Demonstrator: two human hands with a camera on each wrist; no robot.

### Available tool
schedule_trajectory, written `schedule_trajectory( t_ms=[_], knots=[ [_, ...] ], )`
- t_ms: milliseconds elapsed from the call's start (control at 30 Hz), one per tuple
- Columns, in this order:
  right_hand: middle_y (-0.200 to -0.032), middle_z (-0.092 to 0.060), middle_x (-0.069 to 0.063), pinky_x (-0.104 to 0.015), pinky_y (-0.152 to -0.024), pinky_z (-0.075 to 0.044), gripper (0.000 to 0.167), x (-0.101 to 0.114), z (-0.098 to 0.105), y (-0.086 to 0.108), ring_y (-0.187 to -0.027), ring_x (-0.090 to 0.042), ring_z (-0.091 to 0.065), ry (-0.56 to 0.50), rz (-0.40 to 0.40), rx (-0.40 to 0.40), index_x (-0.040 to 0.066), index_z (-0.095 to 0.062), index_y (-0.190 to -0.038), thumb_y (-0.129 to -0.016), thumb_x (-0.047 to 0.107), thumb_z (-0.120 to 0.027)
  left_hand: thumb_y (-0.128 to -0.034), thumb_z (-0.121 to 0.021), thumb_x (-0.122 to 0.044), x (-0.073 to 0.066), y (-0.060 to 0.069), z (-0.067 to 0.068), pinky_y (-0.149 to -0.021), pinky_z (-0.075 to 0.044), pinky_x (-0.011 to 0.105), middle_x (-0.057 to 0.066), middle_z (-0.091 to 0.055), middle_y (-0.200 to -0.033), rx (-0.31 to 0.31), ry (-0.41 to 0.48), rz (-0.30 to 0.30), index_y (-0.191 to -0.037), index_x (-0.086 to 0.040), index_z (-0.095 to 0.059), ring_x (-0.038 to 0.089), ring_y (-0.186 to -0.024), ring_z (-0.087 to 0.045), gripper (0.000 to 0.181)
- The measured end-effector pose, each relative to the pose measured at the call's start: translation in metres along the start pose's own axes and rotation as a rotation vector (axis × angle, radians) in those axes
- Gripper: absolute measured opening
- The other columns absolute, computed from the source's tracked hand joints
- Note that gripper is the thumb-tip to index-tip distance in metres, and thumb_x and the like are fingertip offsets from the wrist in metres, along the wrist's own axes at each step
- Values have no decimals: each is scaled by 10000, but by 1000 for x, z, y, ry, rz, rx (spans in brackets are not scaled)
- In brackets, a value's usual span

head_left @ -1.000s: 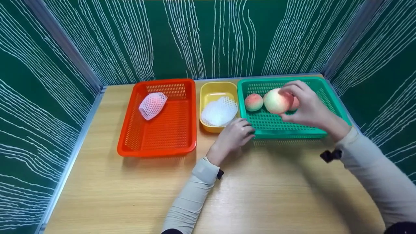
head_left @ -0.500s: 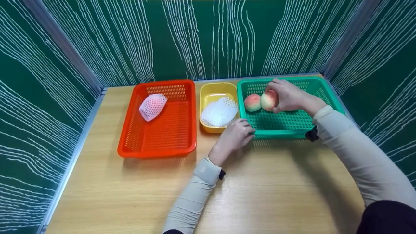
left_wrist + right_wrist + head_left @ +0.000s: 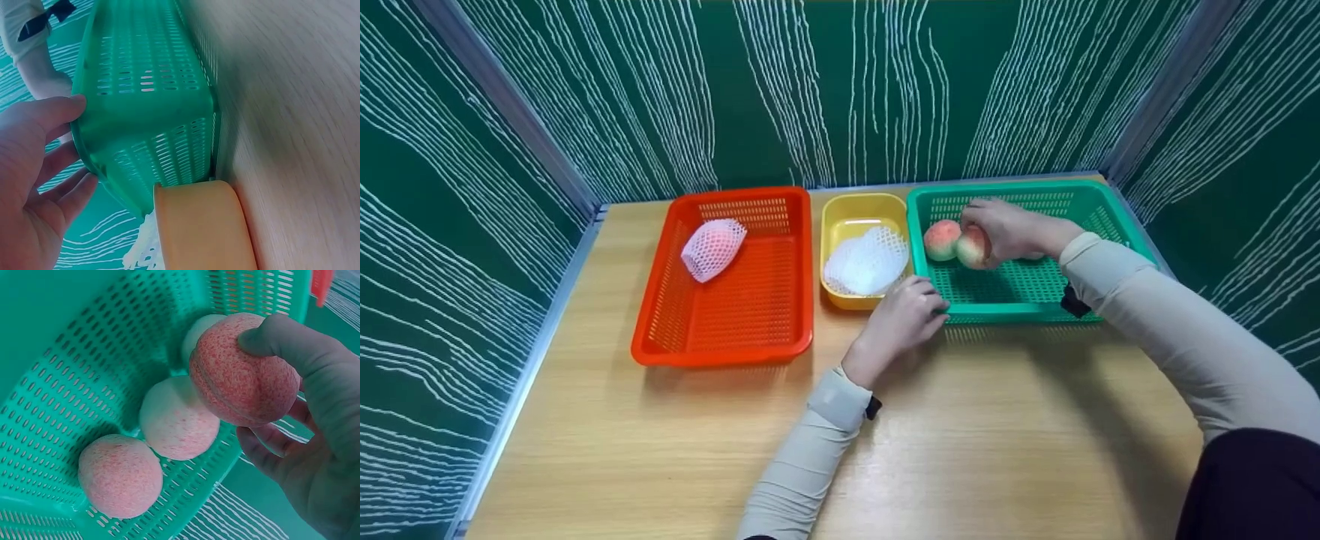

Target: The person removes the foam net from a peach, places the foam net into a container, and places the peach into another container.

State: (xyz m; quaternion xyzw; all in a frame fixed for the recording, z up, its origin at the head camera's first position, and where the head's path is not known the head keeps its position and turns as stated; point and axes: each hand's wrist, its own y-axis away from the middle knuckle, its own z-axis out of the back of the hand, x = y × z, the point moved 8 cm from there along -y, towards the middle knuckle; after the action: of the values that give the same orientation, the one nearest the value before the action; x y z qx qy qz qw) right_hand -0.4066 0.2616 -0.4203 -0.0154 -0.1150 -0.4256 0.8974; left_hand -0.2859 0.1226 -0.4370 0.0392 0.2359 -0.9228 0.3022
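In the head view my right hand (image 3: 1005, 229) is inside the green basket (image 3: 1020, 309), gripping a peach (image 3: 972, 250) beside another peach (image 3: 942, 238). The right wrist view shows thumb and fingers round that reddish peach (image 3: 244, 377). Below and behind it lie a pale pink peach (image 3: 179, 419), a second peach (image 3: 120, 475) and a partly covered one (image 3: 197, 334). My left hand (image 3: 905, 319) holds the green basket's near left corner. In the left wrist view its thumb and fingertips meet the rim (image 3: 81, 135).
A yellow bin (image 3: 864, 202) with white foam nets (image 3: 866, 261) stands directly left of the green basket. Further left, an orange-red basket (image 3: 742, 315) contains a peach in a pinkish foam net (image 3: 714, 250). Green, white-streaked walls surround the wooden table (image 3: 675, 450).
My right hand has carried its peach left and lowered it into the green basket, close to the peach at the left end. My left hand stays at the basket corner.
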Motion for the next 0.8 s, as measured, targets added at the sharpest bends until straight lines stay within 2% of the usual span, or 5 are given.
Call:
schedule_trajectory(
  t_ms=[133,300,433,667,800],
  knots=[
    [-1056,-542,-79,-473,-792,-473,604,-4,-15,-4,-956,-293,-511,38,11,58,81,-578,-1100,-589,145,-893,-890,-717,-230,0,0,0,-976,-397,246,-1,-692,-1001,5,-8,12,-1024,-127,-759,181,-1028,-546,174],
    [-1008,-540,-75,-465,-766,-465,584,-2,-27,-9,-899,-274,-514,74,77,88,76,-579,-1071,-585,156,-893,-892,-716,-233,0,2,-1,-985,-395,247,1,-693,-1016,10,-9,23,-1030,-125,-759,181,-1037,-544,180],
    [-963,-533,-50,-462,-753,-459,580,-1,-32,-10,-854,-256,-517,101,92,81,98,-577,-1031,-554,160,-903,-893,-715,-235,-1,2,0,-992,-389,247,-1,-694,-1011,1,-6,22,-1022,-124,-760,180,-1043,-545,176],
    [-885,-553,-52,-470,-752,-469,462,6,-40,-10,-779,-213,-526,104,225,41,67,-578,-943,-639,233,-884,-895,-706,-231,-3,2,-1,-980,-394,247,0,-685,-984,-18,-36,3,-989,-124,-763,185,-1031,-544,153],
    [-917,-547,-53,-453,-737,-476,474,6,-40,-12,-803,-220,-519,101,197,49,74,-578,-975,-648,238,-881,-887,-716,-225,0,2,-2,-979,-396,249,1,-687,-992,-18,-22,15,-995,-121,-762,184,-1027,-541,157]
  ],
)
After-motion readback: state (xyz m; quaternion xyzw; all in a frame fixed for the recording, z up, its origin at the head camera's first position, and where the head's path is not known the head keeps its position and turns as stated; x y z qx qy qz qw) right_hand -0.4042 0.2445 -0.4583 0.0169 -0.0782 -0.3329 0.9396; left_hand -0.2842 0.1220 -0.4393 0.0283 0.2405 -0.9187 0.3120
